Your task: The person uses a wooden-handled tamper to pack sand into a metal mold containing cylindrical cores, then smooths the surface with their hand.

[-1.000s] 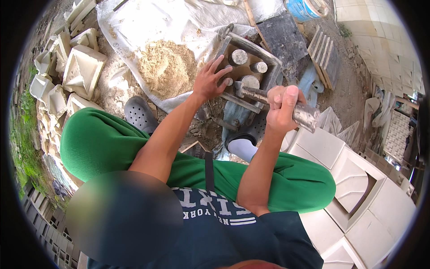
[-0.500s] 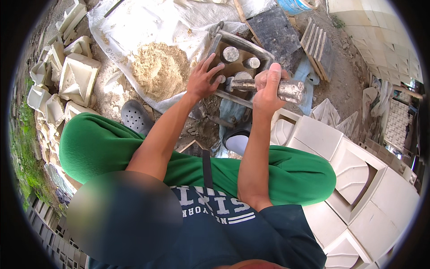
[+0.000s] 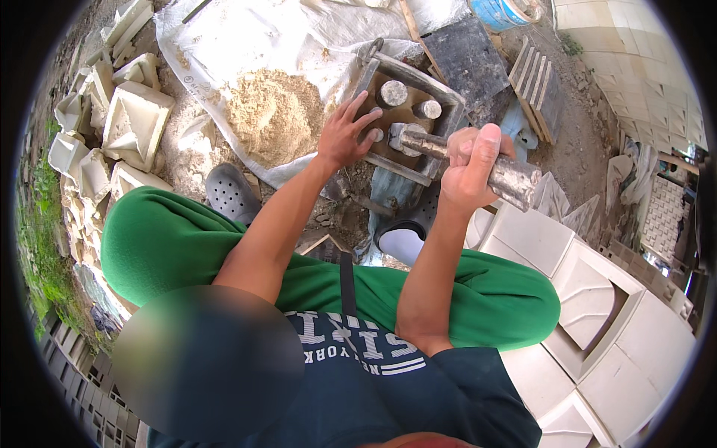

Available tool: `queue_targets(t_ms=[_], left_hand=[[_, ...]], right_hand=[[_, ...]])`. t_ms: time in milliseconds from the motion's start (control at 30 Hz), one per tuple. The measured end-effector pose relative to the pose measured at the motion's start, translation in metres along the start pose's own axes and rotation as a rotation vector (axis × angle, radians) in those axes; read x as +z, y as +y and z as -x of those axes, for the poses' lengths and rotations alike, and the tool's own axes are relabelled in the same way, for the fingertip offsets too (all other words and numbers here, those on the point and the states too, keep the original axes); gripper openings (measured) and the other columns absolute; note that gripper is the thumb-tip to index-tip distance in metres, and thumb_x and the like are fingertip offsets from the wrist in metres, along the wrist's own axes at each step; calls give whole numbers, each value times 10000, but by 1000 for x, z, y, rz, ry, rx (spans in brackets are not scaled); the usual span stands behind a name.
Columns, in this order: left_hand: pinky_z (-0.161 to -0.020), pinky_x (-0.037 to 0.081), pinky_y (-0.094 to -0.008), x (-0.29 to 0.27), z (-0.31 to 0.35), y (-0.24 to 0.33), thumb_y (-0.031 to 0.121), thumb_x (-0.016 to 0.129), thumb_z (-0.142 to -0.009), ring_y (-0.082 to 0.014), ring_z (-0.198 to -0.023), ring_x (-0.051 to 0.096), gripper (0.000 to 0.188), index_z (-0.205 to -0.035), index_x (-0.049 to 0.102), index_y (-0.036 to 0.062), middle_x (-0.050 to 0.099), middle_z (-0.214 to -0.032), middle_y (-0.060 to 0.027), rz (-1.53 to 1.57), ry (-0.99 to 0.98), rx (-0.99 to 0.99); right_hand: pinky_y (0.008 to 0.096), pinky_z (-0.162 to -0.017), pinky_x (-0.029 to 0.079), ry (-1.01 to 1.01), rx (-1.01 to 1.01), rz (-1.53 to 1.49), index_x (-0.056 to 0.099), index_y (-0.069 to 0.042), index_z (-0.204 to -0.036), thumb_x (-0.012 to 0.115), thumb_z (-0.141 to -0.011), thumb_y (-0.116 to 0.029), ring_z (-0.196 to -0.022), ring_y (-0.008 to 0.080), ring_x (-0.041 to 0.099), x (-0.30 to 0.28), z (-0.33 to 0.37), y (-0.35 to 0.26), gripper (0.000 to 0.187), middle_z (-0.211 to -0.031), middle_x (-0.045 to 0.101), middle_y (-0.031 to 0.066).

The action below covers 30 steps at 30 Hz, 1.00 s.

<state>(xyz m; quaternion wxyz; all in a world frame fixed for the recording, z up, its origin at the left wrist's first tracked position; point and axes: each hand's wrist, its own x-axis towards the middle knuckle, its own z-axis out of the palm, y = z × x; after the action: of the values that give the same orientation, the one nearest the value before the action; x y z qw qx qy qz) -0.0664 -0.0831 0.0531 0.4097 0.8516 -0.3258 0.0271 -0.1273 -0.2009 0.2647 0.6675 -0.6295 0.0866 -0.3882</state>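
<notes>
A grey, dusty mould box (image 3: 448, 95) stands on the ground in front of me, with several round pale posts (image 3: 393, 93) rising from its brown inside. My left hand (image 3: 343, 138) lies at the box's left rim, fingers spread, beside a small post there. My right hand (image 3: 470, 168) is closed round a dusty hammer (image 3: 515, 183) with a thick, crusted grip, thumb along the top. The hammer's far end overlaps the near right post; whether they touch I cannot tell. The palm hides part of the handle.
A heap of tan sand (image 3: 272, 116) lies on a white sheet (image 3: 239, 45) left of the box. Cast pale blocks (image 3: 138, 123) are piled at far left, and more (image 3: 590, 291) stand by my right knee. Beyond the box are a dark board (image 3: 467, 63), a slatted pallet (image 3: 534, 89) and a blue bucket (image 3: 497, 15).
My right hand has moved right and slightly nearer to me with the hammer, its handle tilting more. My left hand stays at the rim, fingers spread. The whole view has shifted a little.
</notes>
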Motion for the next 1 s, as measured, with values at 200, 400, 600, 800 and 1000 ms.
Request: queue_targets(t_ms=[200,400,600,800,1000], left_hand=[[-1029,405,-442,2,1,-4,298,676,-813,-325,-1260,443,414,-1220,604,275,399,-1452,-78,-25,18,-5],[-1020,409,-447,1,-2,-1,304,668,-822,-333,-1264,435,423,-1238,593,282,391,-1459,-69,-11,31,-10],[-1047,390,-445,-1,-3,-1,303,651,-832,-343,-1279,420,437,-1262,577,278,377,-1468,-75,36,-3,-4],[-1038,397,-450,2,2,-4,298,658,-827,-346,-1285,415,445,-1264,576,274,370,-1474,-75,7,-13,-25],[-1035,400,-450,-1,-2,0,304,661,-824,-335,-1290,412,440,-1255,581,274,366,-1477,-72,14,8,-12]], right_hand=[[208,-440,291,117,117,90,518,-55,-693,629,-907,-127,-485,38,420,14,-18,23,252,-557,494,-14],[249,-414,282,68,36,257,399,-98,-666,519,-936,-91,-425,82,353,18,-24,35,295,-527,427,8],[260,-412,283,-63,8,-2,410,-97,-692,516,-938,-93,-428,87,342,8,-33,13,268,-522,398,-3],[249,-415,252,15,142,51,369,-104,-689,528,-925,-67,-433,70,314,15,-34,36,287,-531,346,-32],[247,-410,257,-6,17,82,392,-99,-672,528,-918,-61,-423,73,321,6,-23,37,284,-524,391,-12]])
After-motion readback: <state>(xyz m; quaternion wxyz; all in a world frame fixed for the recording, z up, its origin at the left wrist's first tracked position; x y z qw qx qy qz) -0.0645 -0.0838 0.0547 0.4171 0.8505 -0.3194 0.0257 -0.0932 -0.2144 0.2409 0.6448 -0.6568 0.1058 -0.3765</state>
